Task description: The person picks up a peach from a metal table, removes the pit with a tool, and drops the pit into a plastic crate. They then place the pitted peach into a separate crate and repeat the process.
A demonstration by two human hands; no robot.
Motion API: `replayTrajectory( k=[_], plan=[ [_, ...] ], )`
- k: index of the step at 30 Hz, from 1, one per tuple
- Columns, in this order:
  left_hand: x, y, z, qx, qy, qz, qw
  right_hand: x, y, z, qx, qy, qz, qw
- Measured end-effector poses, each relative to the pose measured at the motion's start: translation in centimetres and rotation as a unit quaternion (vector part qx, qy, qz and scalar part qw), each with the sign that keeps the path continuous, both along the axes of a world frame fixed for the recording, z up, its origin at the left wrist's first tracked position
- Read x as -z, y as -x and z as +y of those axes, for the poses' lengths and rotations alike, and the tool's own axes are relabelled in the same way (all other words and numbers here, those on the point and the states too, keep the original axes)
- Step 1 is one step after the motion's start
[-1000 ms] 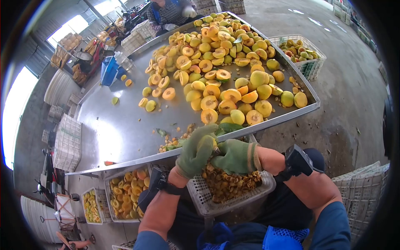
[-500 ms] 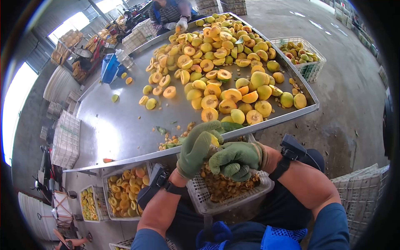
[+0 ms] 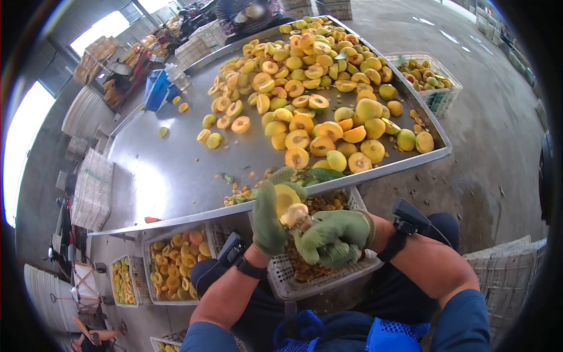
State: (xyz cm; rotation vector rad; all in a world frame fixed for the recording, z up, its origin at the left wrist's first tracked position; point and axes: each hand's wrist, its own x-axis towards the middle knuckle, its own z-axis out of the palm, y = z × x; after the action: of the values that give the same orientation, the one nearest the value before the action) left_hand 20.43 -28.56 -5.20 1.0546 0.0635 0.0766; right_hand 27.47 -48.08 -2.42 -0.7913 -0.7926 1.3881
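Observation:
My left hand [image 3: 271, 220], in a green glove, holds a yellow peach half [image 3: 285, 198] just in front of the table's near edge. Close to its right, my right hand [image 3: 335, 234], also gloved, has its fingers curled round something I cannot make out. A pale brown lump [image 3: 295, 216], perhaps a pit, shows between the two hands. Below them is a white basket [image 3: 293, 288] with brown scraps inside. Many halved and whole yellow fruits [image 3: 321, 146] are heaped on the metal table [image 3: 158, 176].
Baskets of fruit halves [image 3: 176, 267] and smaller fruit [image 3: 122, 281] stand at lower left. Another fruit basket [image 3: 443, 100] is beyond the table's right side. A blue container [image 3: 157, 91] sits on the table's far left. Another person [image 3: 249, 20] is across the table.
My left hand has opened out from its curl, bringing the peach half and pale lump into view. My right hand stays curled. The other person's hand has withdrawn from the fruit heap.

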Motion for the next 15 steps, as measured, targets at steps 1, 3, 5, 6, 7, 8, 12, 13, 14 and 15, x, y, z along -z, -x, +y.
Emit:
replayTrajectory(
  k=[1,3,5,6,7,8,12,13,14,15],
  plan=[
    [-0.3,-0.3,0.1,-0.058,-0.194,-0.079,0.976,-0.6,0.0,0.0,0.003,0.036,-0.072,0.997],
    [-1.5,-1.0,0.9,-0.109,-0.217,-0.039,0.969,-4.3,-0.8,-1.1,-0.095,0.256,-0.128,0.954],
    [-2.6,-1.9,1.0,-0.109,0.003,0.082,0.991,-1.8,-0.3,-0.6,-0.036,0.354,-0.278,0.892],
    [-2.2,-1.9,1.3,-0.103,-0.023,0.070,0.992,-0.7,-0.2,-0.6,-0.003,0.399,-0.347,0.848],
    [-1.3,-2.0,1.7,-0.095,-0.049,0.061,0.992,-0.4,-0.3,-0.6,-0.004,0.416,-0.371,0.830],
    [-1.3,-2.0,1.8,-0.090,-0.074,0.050,0.992,0.2,-0.4,-0.9,0.011,0.391,-0.384,0.836],
    [-4.1,-0.3,3.3,-0.105,-0.198,0.048,0.973,-0.6,-1.0,-0.9,-0.033,0.317,-0.518,0.794],
    [-4.8,0.0,5.0,-0.129,-0.217,0.069,0.965,-1.9,-1.0,-0.6,-0.067,0.335,-0.565,0.751],
    [-4.5,1.3,7.6,-0.168,-0.350,0.032,0.921,-2.4,-0.7,-0.2,-0.097,0.412,-0.611,0.670],
    [-3.7,2.8,11.1,-0.191,-0.476,-0.006,0.859,-1.8,-0.7,0.0,-0.095,0.409,-0.613,0.669]
  ],
)
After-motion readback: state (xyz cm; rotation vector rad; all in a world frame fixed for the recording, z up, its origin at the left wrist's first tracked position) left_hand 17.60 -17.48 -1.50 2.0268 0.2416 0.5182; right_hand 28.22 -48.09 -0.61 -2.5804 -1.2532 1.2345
